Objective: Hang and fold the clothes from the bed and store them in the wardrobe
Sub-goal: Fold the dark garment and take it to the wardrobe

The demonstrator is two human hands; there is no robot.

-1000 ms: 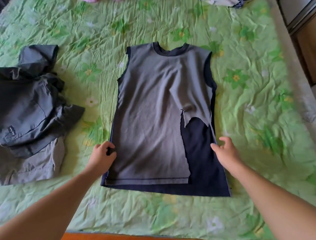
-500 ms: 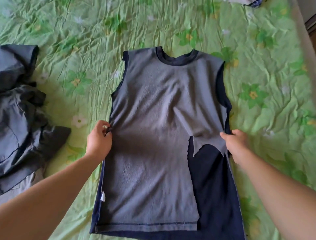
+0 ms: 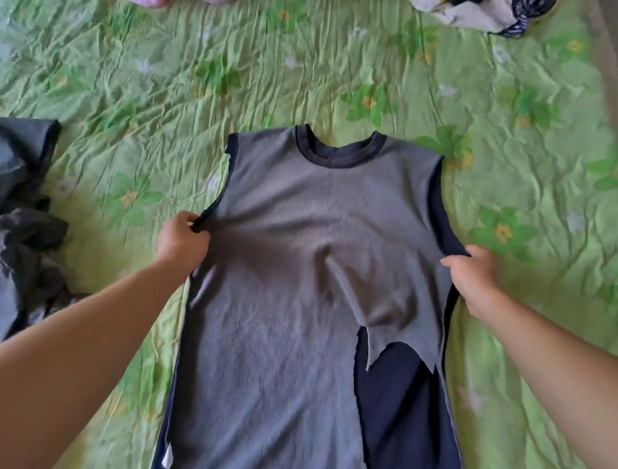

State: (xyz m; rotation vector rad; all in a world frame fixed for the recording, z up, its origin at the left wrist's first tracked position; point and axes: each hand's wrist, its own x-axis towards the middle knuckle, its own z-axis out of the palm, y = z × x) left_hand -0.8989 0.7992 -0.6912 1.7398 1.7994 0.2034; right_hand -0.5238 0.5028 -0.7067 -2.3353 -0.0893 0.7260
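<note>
A sleeveless grey top [image 3: 294,267] with a dark navy collar and navy back lies flat on the green floral bedsheet [image 3: 334,73], neck pointing away from me. Its front panel is torn at the lower right, showing the navy layer beneath. My left hand [image 3: 180,239] pinches the top's left side edge just below the armhole. At the right side edge, at about the same height, my right hand [image 3: 475,278] grips the fabric. The hem runs out of the bottom of the frame.
A heap of dark grey clothes [image 3: 23,214] lies at the left edge of the bed. Another bundle of light and striped fabric [image 3: 485,13] sits at the far right top. A bit of pink cloth [image 3: 150,2] shows at the top edge.
Both hands slid from near the hem up the top's sides to just under the armholes and now hold the edges. The view moved closer over the top.
</note>
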